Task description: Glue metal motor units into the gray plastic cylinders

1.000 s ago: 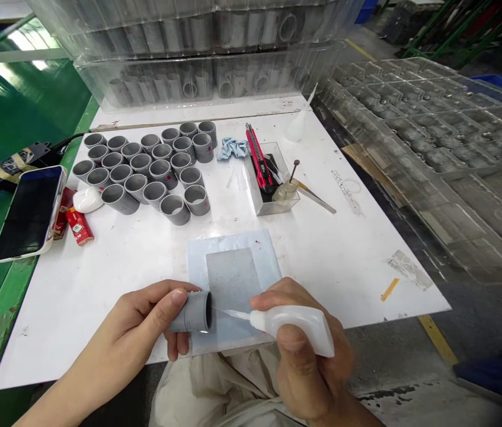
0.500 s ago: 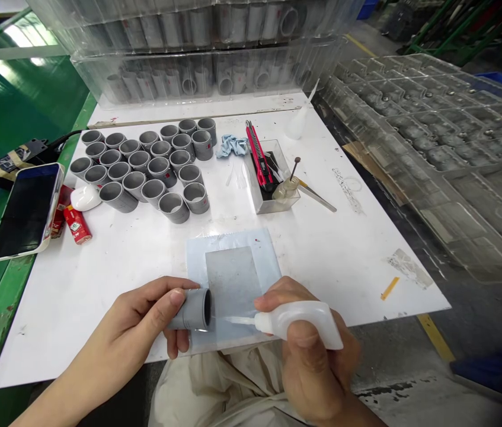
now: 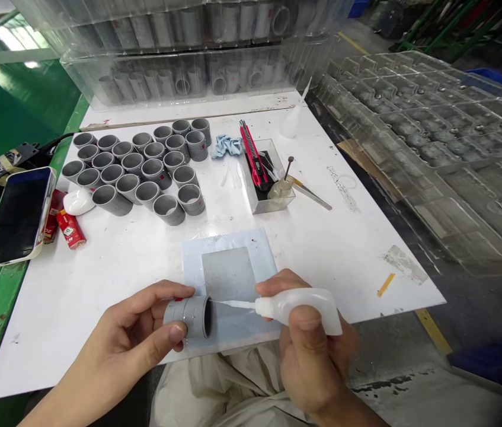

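My left hand [image 3: 144,332] is closed around a short grey tube [image 3: 188,317], held on its side with its open end facing right. A red mark shows on the tube's upper side. In my right hand [image 3: 313,344] is a white squeeze bottle [image 3: 306,305] with a long thin nozzle, gripped between thumb and fingers. The nozzle points left, its fine tip at the upper rim of the tube's open end; whether it touches I cannot tell. Beneath both hands lie a light blue cloth [image 3: 264,255] and a flat grey plate [image 3: 228,270].
Several grey tubes [image 3: 148,196] stand upright at the back left. A clear box [image 3: 272,204] holds a red utility knife [image 3: 254,157] and a small glass jar [image 3: 281,188]. Tweezers [image 3: 313,196] lie beside it. A phone [image 3: 17,216] rests at the left edge, and another white bottle [image 3: 291,123] stands behind.
My left hand has turned the tube, bringing its red mark into view, and the thumb sits lower. The bottle's nozzle has risen toward the tube's upper rim. The whole view has shifted slightly.
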### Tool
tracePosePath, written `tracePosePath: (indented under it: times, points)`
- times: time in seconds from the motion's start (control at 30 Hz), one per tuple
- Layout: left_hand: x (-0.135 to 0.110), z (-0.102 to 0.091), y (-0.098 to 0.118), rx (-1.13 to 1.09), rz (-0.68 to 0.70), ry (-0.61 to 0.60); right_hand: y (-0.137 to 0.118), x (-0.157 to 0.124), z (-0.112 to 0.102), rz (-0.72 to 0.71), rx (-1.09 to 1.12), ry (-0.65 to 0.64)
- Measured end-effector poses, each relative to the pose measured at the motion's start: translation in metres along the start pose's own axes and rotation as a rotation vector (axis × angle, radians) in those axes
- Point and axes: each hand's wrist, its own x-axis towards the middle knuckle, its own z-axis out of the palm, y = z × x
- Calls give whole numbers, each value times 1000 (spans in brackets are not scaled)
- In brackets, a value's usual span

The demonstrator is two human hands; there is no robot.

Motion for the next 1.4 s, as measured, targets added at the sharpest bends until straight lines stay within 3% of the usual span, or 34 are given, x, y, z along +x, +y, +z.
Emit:
tracePosePath:
  times: [0.17, 0.37, 0.9, 1.1, 1.4]
  points:
    - [-1, 1, -2, -73, 2, -4, 0, 0, 0, 35, -9, 19]
    - [0, 1, -5, -54, 103, 30, -2, -2, -1, 70, -15, 43]
    - [1, 1, -9, -64, 185, 18, -9, 3, -2, 92, -17, -11]
    - [3, -5, -12, -58, 214, -81, -14, 6, -2, 92, -19, -28]
    - [-2, 0, -25, -30, 282, 17, -21, 15, 4, 110, 48, 130]
